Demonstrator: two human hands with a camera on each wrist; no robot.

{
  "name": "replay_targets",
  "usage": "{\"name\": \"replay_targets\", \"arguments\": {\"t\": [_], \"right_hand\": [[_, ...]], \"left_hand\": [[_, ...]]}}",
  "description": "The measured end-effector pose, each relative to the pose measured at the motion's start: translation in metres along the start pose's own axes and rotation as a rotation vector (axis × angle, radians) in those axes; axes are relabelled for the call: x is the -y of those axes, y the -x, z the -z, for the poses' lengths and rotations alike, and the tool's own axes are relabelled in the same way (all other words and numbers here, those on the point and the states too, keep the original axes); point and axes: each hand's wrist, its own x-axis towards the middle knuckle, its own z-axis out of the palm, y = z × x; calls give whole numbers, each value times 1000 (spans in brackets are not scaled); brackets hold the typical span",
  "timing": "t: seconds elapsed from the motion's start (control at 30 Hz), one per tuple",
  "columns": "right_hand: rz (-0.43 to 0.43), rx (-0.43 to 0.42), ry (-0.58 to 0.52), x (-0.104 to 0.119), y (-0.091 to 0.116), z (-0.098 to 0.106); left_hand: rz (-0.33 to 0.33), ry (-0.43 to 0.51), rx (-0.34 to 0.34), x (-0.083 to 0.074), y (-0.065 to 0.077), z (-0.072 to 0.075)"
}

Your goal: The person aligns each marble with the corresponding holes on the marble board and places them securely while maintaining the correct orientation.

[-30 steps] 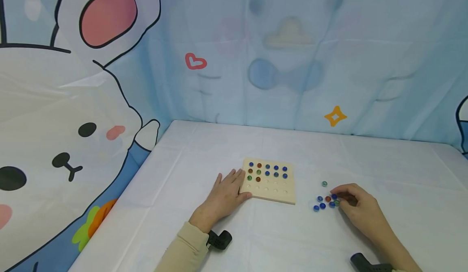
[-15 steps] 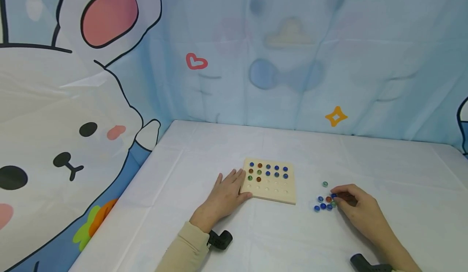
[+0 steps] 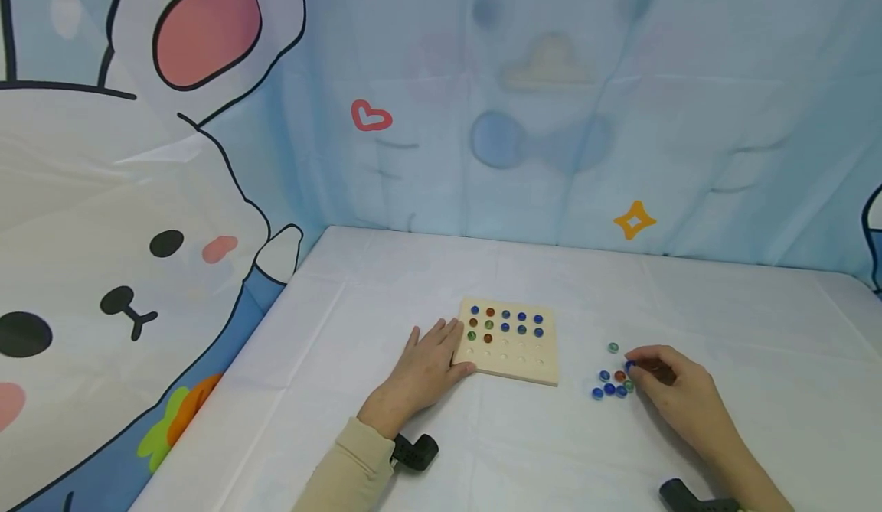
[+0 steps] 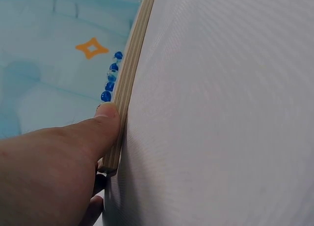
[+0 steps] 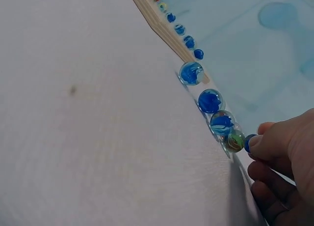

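A pale wooden board (image 3: 506, 363) with rows of round hollows lies on the table; blue, red-brown and green glass marbles sit in its back rows and the left of the third row. My left hand (image 3: 422, 370) rests at the board's left side, fingers straight and spread. In the left wrist view its thumb (image 4: 105, 119) lies against the board's edge. My right hand (image 3: 678, 393) pinches a blue marble (image 5: 249, 143) between thumb and forefinger, right behind the loose group. Beside it lie a red-brown marble (image 3: 620, 376), a green marble (image 5: 234, 141) and several blue marbles (image 3: 609, 389).
A lone green marble (image 3: 613, 347) lies behind the loose group. White cloth (image 3: 386, 282) covers the table. A blue printed curtain (image 3: 723, 137) hangs behind, and a bear-like figure (image 3: 138, 190) fills the left side. Each wrist carries a black camera mount (image 3: 416, 452).
The pinched blue marble has shifted slightly away from the group with my right fingertips. One blue and one green loose marble moved slightly left earlier. My left hand and the board stay put.
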Motion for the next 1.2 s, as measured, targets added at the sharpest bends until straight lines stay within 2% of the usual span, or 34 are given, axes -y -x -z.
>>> {"name": "replay_targets", "arguments": {"t": [0.23,0.6,0.9,1.2], "right_hand": [[19,-6,-13,10,-3,2],[80,-10,-103,46,-12,-2],[127,-39,-97,69,-20,-20],[152,17,-142,87,-24,-35]], "left_hand": [[7,4,4,0,0,0],[5,13,3,0,1,1],[-9,-5,-6,-1,0,1],[1,16,5,0,0,1]]}}
